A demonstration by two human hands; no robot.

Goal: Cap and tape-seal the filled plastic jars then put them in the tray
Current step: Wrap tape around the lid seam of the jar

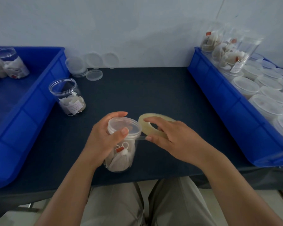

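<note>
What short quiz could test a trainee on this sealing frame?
1. True or false: the jar gripped by the left hand has its lid on.
2. The right hand holds: A a loose cap, B the tape roll, C a tea bag.
3. Fill in: the open jar stands on the ____, beside the left tray.
Key: 1 true; 2 B; 3 table.

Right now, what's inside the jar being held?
White sachets with strings and a red tag fill its lower part; the left hand covers part of the jar.
</note>
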